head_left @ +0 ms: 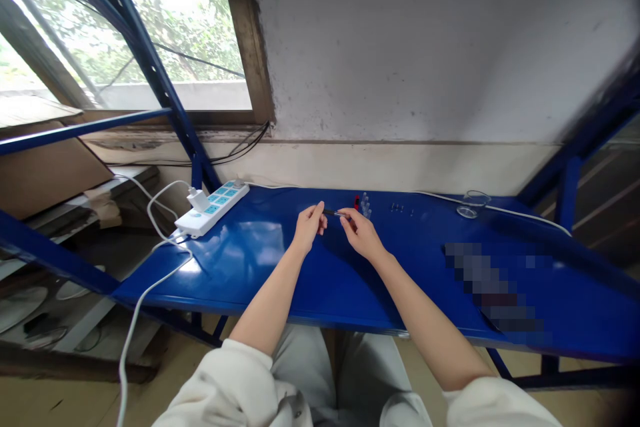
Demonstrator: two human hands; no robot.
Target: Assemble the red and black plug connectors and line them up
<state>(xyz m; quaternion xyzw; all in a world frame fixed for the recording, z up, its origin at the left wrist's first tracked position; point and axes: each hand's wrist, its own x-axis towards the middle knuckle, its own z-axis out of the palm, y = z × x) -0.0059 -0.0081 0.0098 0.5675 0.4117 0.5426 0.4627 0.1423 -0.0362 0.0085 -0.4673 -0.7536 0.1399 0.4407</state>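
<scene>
Both hands are raised over the back of a glossy blue shelf (280, 267). My left hand (309, 223) and my right hand (361, 232) pinch the two ends of a thin dark pen-like rod (334, 213) held level between them. Just behind my right hand stand a small red piece (357, 201) and a cluster of small clear pieces (366, 205). A few tiny dark bits (399, 208) lie further right on the shelf.
A white power strip (215, 208) with a plug and white cable sits at the shelf's back left. A clear round holder (470, 203) and a white wire lie at the back right. Blue frame posts stand on both sides; a wall and window are behind.
</scene>
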